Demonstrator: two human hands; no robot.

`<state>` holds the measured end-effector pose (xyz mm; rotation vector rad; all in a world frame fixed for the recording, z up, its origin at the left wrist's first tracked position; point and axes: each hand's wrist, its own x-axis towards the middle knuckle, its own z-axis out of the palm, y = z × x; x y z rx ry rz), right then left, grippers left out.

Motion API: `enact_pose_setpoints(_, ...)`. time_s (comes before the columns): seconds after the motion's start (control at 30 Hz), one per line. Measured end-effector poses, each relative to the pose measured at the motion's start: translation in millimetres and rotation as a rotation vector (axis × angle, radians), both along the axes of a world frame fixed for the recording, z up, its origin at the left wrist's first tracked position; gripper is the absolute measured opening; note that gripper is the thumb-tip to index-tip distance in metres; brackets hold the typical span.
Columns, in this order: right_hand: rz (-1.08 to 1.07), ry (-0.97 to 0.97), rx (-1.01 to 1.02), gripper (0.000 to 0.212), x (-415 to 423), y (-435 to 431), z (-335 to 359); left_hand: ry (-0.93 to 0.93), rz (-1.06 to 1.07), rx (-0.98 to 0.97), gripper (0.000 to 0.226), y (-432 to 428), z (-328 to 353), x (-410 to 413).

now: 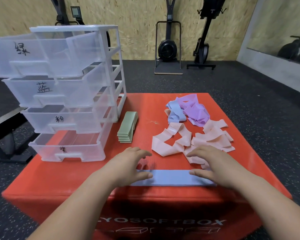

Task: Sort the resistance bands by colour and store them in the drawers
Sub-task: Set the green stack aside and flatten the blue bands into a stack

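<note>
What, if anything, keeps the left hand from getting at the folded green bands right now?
Likely yes, it can reach: the left hand presses the blue band flat, and only bare red box lies between it and the green bands, which sit clear beside the drawers.

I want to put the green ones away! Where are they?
In the head view the green bands lie in a neat stack on the red box, left of the middle, just right of the drawer unit.
</note>
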<state>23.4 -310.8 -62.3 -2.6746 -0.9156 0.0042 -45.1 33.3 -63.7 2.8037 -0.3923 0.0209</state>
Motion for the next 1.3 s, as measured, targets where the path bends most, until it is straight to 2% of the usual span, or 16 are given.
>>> enact_pose_setpoints(0.1,-0.046,-0.020,0.050,0.063,20.7,7.0,1.2,-0.078,0.041,0.002,0.072,-10.9,-1.0,21.7)
enact_pose_setpoints(0.2,-0.135,-0.058,0.079,0.056,45.0,21.0,0.6,-0.131,0.094,-0.024,0.070,-22.6,-5.4,46.3)
enact_pose_setpoints(0.47,-0.247,-0.134,-0.022,0.058,108.6,78.8,-14.2,-0.124,0.187,-0.167,0.069,-46.7,-21.1,99.5)
enact_pose_setpoints(0.63,-0.271,-0.111,-0.108,0.073,146.8,103.3,-21.1,-0.103,0.208,-0.185,0.071,-52.0,-32.8,122.0)
enact_pose_setpoints(0.73,-0.269,-0.071,-0.196,0.071,161.4,110.4,-30.6,-0.085,0.209,-0.175,0.069,-50.0,-38.4,127.6)
enact_pose_setpoints(0.83,-0.251,-0.085,-0.213,0.083,167.6,112.2,-36.5,-0.070,0.205,-0.171,0.066,-45.5,-41.8,129.0)
enact_pose_setpoints(0.93,-0.303,-0.100,-0.106,0.078,173.1,110.6,-28.3,-0.075,0.209,-0.178,0.063,-41.0,-40.7,128.8)
enact_pose_setpoints(1.07,-0.379,-0.186,0.157,0.053,178.7,93.5,4.1,-0.115,0.229,-0.206,0.062,-38.1,-35.1,128.8)
enact_pose_setpoints(1.17,-0.431,-0.284,0.340,0.050,175.3,72.2,30.4,-0.146,0.243,-0.233,0.061,-40.1,-28.3,124.4)
enact_pose_setpoints(1.3,-0.489,-0.222,0.380,0.040,159.2,48.4,42.9,-0.162,0.226,-0.239,0.059,-43.4,-22.0,113.3)
